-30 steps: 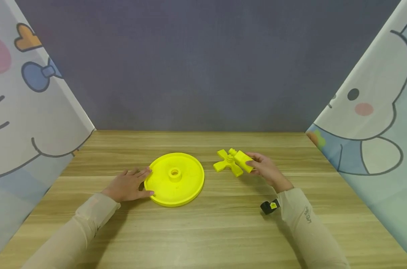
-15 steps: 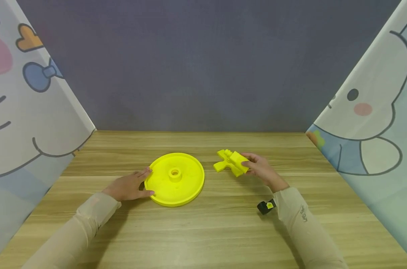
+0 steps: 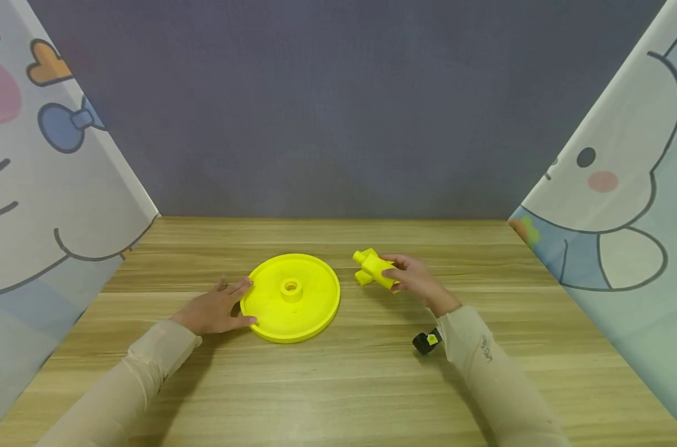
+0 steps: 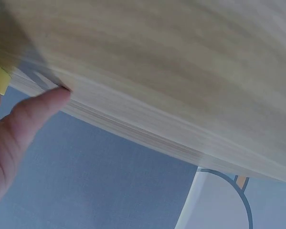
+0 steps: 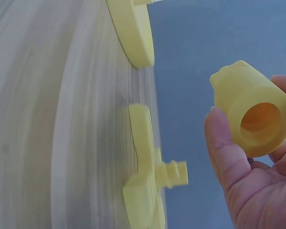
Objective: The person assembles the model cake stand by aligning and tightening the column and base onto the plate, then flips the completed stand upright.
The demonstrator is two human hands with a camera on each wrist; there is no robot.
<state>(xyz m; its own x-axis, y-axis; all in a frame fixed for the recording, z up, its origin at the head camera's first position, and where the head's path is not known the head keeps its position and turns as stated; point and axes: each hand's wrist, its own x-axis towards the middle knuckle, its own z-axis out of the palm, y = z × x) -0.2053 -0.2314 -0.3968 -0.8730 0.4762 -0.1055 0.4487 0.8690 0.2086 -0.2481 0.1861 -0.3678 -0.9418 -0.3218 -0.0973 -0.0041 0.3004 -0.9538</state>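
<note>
The right hand [image 3: 415, 280] grips a hollow yellow plastic sleeve [image 5: 251, 114] above the table [image 3: 338, 385], fingers [image 5: 222, 143] wrapped round its sides. It looks light, stiff and smooth; hold the barrel. Left hand [image 3: 212, 308] rests flat, touching the yellow disc [image 3: 290, 297].

A wooden table [image 3: 338, 385] carries a yellow disc [image 3: 310, 310] and a cross-shaped piece [image 5: 143, 191].

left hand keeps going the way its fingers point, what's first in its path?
The yellow disc: the left hand lies flat on the table, fingers aimed right and already touching the disc's left rim.
</note>
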